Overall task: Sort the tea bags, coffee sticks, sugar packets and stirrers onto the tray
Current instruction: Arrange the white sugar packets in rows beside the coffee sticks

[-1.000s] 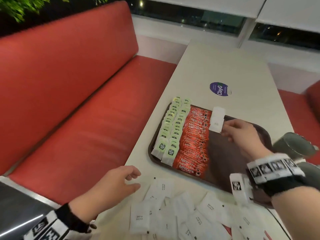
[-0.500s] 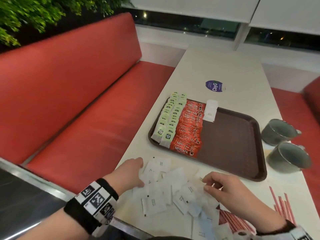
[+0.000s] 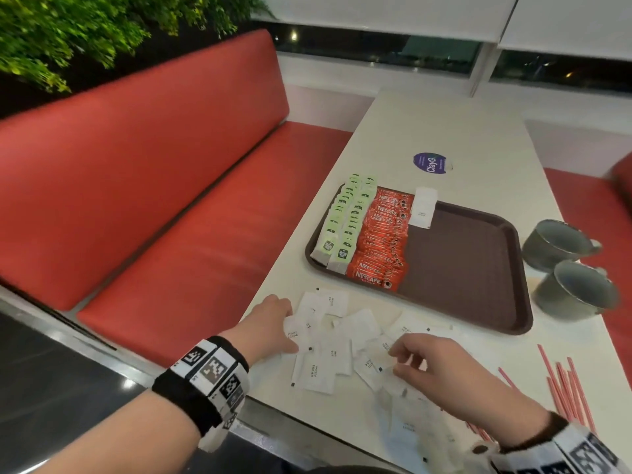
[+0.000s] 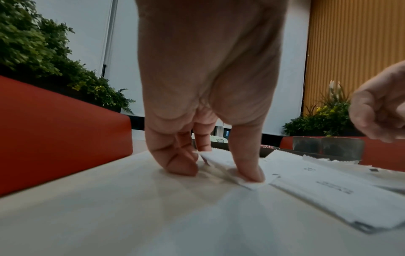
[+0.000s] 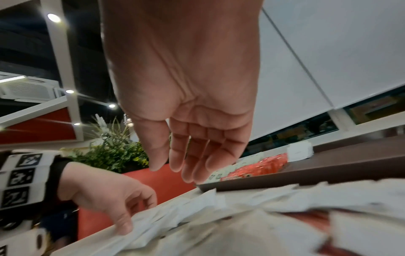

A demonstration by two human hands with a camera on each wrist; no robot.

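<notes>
On the brown tray lie two rows of green tea bags, a row of red coffee sticks and one white sugar packet. Loose sugar packets are heaped on the table in front of the tray. At the heap's left edge my left hand pinches one sugar packet between thumb and curled fingers. Over the right side of the heap hovers my right hand, its fingers relaxed and empty. Pink stirrers lie on the table at the right.
Two grey mugs stand right of the tray, near the table's right edge. A round blue sticker is on the table beyond the tray. A red bench runs along the left.
My right hand let go of a sugar packet on the tray beside the coffee sticks and came back over the heap. My left hand reached into the heap's left edge and pinched a packet.
</notes>
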